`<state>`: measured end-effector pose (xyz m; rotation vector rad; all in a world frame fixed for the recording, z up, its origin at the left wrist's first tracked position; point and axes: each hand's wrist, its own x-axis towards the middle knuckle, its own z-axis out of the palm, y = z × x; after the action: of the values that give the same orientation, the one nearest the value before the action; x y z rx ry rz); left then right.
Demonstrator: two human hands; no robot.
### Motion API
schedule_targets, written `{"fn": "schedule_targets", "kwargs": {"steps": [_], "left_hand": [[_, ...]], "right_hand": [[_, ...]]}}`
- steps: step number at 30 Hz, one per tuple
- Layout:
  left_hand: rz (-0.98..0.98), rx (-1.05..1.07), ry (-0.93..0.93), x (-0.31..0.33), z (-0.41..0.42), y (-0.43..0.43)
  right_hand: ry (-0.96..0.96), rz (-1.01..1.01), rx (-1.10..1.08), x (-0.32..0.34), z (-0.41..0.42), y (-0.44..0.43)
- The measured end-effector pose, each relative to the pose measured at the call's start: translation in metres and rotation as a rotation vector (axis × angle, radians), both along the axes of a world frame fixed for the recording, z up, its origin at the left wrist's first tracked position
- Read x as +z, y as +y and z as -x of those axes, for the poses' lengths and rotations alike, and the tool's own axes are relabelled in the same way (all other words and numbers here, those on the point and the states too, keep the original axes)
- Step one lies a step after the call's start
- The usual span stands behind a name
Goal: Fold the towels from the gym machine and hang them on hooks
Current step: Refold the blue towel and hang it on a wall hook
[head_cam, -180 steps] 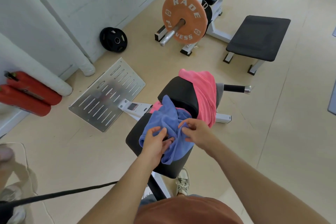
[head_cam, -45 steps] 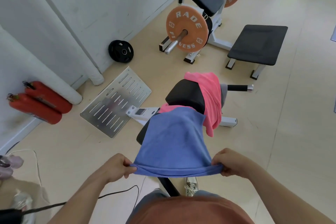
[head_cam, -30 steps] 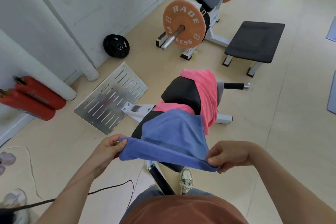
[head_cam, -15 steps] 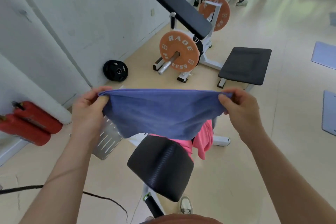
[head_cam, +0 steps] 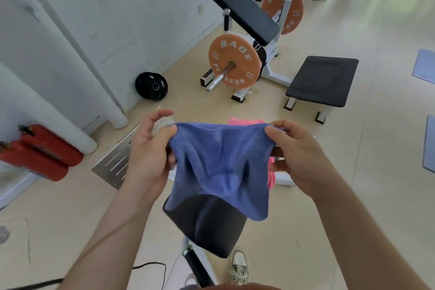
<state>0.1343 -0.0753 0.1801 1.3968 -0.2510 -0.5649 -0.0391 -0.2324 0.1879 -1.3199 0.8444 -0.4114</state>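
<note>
**Blue towel up in 2 pinches, and the left one looks thin**

Start at the fingertips. The left hand (head_cam: 148, 148) has its thumb clamping 1 top corner of the blue towel (head_cam: 219, 165) against the lower fingers, while its upper fingers (head_cam: 160, 113) stand straight and off the cloth. Across the gap, the right hand (head_cam: 296, 150) has its thumb and curled fingers nipped on the other top corner.

Between those 2 grips the top edge dips and the cloth bunches into deep folds. The bottom hem hangs down onto the front of the seat pad (head_cam: 207, 223) of the gym machine. The pink towel (head_cam: 244, 121) peeks out just behind the blue one, draped on the machine.

Here is where it can slip away, by my reading:

- **Dropped corner:** with only part of the left hand on the fabric, a quick tug to square the towel could pull that corner free. It would then swing down toward the floor (head_cam: 70, 219), where a cable (head_cam: 150, 266) lies.
- **Crooked fold:** that slack middle means the halves may not meet edge to edge.
- **Dragging hem:** the hem could catch on the pad and twist the fold as the hands come together.
- **Pink towel:** a wide sweep might catch it and drag it off.

No hooks are in view, so where this gets hung cannot be told.
</note>
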Motion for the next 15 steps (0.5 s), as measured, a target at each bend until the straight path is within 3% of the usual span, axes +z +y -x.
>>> {"fn": "schedule_targets", "kwargs": {"steps": [6,11,15], "left_hand": [[-0.182,-0.116,-0.052,-0.005,-0.015,0.023],[-0.327,-0.918,-0.217,0.007,-0.011,0.041],[-0.395,-1.253,-0.181,0.004,0.023,0.007]], "right_hand": [[0.096,0.052,-0.033,-0.020,0.014,-0.035],[0.008,0.011,0.126,-0.006,0.030,-0.048],[0.088,0.153,0.171,0.003,0.016,-0.037]]}}
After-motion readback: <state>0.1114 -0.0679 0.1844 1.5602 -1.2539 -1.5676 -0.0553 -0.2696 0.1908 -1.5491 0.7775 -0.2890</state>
